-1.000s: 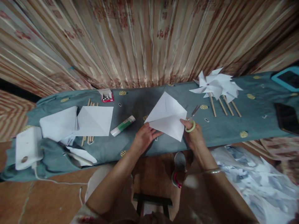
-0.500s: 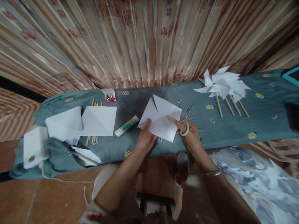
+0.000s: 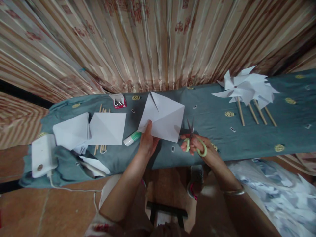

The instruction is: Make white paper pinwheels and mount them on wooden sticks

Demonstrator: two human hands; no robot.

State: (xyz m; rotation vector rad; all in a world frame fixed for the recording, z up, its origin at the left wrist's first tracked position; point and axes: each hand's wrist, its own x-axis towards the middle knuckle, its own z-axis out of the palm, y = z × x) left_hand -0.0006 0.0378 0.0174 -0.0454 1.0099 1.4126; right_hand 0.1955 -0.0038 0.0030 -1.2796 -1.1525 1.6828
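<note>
My left hand (image 3: 147, 142) pinches the lower left edge of a creased white paper square (image 3: 163, 116) and holds it up over the blue-grey cloth (image 3: 209, 138); a cut shows at the square's top corner. My right hand (image 3: 198, 146) has its fingers through the pale green handles of a pair of scissors (image 3: 192, 138), blades pointing up just right of the paper, apart from it. A glue stick (image 3: 132, 138) lies by my left hand, partly hidden behind it.
Finished white paper pinwheels (image 3: 247, 88) on wooden sticks lie at the right. More paper squares (image 3: 107, 128) and loose sheets (image 3: 71, 130) cover wooden sticks at the left. A small red box of pins (image 3: 119, 102) sits at the back. A white device (image 3: 42, 155) rests far left. Paper scraps (image 3: 276, 194) lie below.
My left hand has turned the paper and carried it left. My right hand let go of the paper's corner and swung the scissors upright with their blades apart.
</note>
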